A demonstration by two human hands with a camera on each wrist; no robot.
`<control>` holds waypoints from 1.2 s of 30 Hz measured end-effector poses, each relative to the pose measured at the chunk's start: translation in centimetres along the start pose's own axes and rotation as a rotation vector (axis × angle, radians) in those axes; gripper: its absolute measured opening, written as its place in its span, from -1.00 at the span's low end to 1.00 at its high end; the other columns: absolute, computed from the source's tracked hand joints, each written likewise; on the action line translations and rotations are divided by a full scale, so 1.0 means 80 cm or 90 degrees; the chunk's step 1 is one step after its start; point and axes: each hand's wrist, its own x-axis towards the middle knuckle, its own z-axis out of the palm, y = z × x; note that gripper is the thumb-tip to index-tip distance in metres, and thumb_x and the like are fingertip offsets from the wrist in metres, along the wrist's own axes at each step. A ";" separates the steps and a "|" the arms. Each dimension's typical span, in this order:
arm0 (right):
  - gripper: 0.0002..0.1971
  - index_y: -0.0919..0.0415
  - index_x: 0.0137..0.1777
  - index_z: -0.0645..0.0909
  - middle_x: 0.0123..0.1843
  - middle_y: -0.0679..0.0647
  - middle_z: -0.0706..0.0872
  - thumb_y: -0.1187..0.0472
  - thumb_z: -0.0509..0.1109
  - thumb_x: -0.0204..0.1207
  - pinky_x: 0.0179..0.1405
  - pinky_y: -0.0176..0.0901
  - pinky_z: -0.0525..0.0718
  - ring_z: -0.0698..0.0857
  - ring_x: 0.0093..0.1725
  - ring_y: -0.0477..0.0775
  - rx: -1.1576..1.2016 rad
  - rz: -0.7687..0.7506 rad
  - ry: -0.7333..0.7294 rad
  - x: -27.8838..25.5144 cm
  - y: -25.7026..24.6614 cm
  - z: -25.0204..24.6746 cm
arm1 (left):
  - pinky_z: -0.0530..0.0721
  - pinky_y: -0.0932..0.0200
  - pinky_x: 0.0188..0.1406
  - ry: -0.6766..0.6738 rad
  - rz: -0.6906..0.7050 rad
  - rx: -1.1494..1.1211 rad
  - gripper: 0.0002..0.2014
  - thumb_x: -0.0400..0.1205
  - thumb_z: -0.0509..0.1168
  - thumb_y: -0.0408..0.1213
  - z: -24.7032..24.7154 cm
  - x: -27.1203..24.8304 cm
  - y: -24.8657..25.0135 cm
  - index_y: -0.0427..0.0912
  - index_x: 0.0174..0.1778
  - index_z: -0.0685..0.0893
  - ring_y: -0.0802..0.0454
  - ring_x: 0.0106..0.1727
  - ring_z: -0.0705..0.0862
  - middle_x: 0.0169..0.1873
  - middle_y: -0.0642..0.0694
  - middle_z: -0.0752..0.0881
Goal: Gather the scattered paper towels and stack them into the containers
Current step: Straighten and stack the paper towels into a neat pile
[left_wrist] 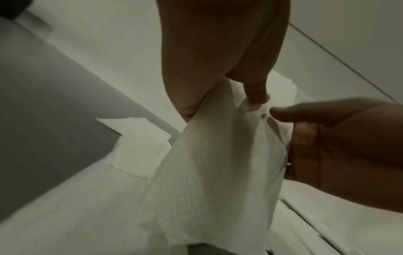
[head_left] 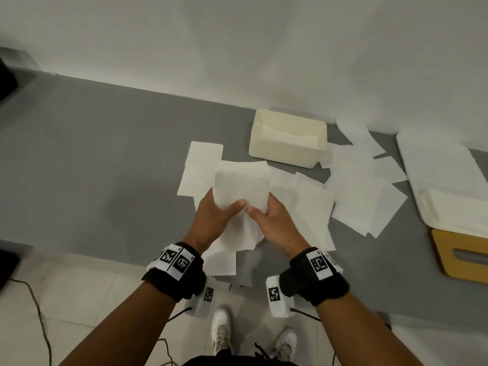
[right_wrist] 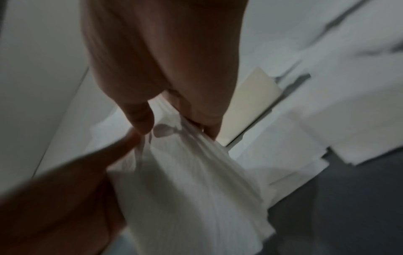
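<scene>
Both hands hold one bundle of white paper towels [head_left: 241, 187] above the grey table. My left hand [head_left: 215, 216] grips its left side, thumb on top; my right hand [head_left: 269, 219] grips the right side. In the left wrist view the bundle [left_wrist: 218, 163] hangs from my fingers, and the right wrist view shows the same bundle [right_wrist: 191, 181]. More loose towels [head_left: 364, 196] lie scattered on the table to the right. A cream open container [head_left: 287, 138] stands just beyond the bundle. A white tray-like container [head_left: 412, 154] holding a towel stack [head_left: 459, 210] lies at the right edge.
A wooden box lid with a slot [head_left: 462, 256] lies at the near right. The grey tabletop [head_left: 92, 154] meets a white wall behind. Cables [head_left: 39, 313] trail over the tiled floor by my shoes [head_left: 221, 328].
</scene>
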 end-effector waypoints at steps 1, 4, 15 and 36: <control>-0.65 -0.02 0.40 0.48 0.22 -0.14 0.70 0.11 0.32 0.62 0.10 -0.23 0.66 0.67 0.17 -0.17 0.000 -0.016 0.019 -0.003 0.001 -0.001 | 0.71 0.21 0.01 -0.007 0.020 0.014 -0.58 0.53 0.49 -0.14 0.009 -0.001 0.002 0.03 0.30 0.60 0.18 0.11 0.74 0.11 0.10 0.76; -0.69 -0.02 0.34 0.46 0.16 -0.15 0.66 0.17 0.31 0.62 0.00 -0.32 0.60 0.63 0.14 -0.18 0.039 -0.046 0.112 -0.010 0.002 -0.011 | 0.68 0.26 0.04 0.014 0.069 0.042 -0.49 0.46 0.55 -0.10 0.030 0.003 0.004 0.13 0.29 0.53 0.24 0.14 0.69 0.13 0.15 0.71; -0.66 0.12 0.41 0.41 0.16 -0.12 0.60 0.25 0.26 0.65 0.01 -0.55 0.59 0.60 0.12 -0.15 0.003 -0.064 0.165 -0.026 0.041 -0.030 | 0.72 0.26 0.08 0.004 0.087 0.046 -0.48 0.48 0.52 -0.06 0.076 0.001 -0.022 -0.08 0.30 0.52 0.14 0.13 0.71 0.10 0.10 0.70; -0.93 -0.03 -0.09 0.71 -0.22 -0.31 0.71 0.17 0.49 0.48 -0.25 -0.61 0.48 0.64 -0.22 -0.41 -0.179 -0.026 0.131 -0.012 0.048 -0.125 | 0.65 0.44 -0.21 -0.003 0.028 0.152 -0.84 0.46 0.55 -0.40 -0.010 0.019 -0.030 -0.22 -0.10 0.72 0.15 -0.24 0.72 -0.28 0.08 0.80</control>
